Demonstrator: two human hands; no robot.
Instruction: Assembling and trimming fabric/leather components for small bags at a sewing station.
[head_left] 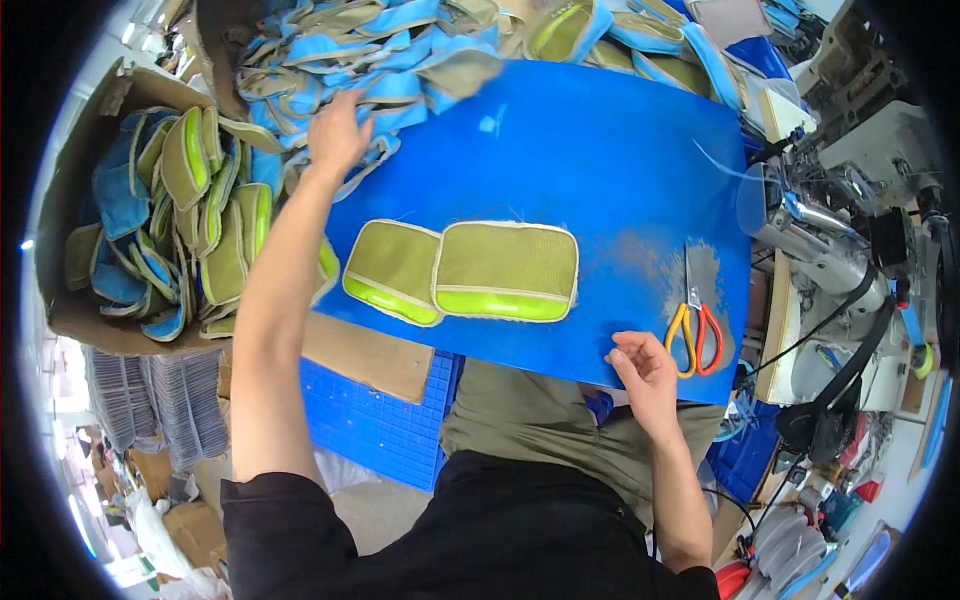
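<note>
Two olive-green pouches with lime trim, one on the left [392, 270] and one on the right [506, 271], lie side by side on a blue board [580, 160]. My left hand [337, 132] reaches far forward onto a heap of blue-and-tan fabric pieces [380, 50] at the board's far edge, fingers spread on them. My right hand [645, 368] rests loosely curled at the board's near edge, holding nothing. Scissors with orange and red handles [696, 325] lie just right of it.
A cardboard box [75, 210] on the left holds several green and blue pouches [190, 210]. A sewing machine [850, 200] stands on the right. A blue plastic crate [385, 420] sits below the board, with clutter on the floor.
</note>
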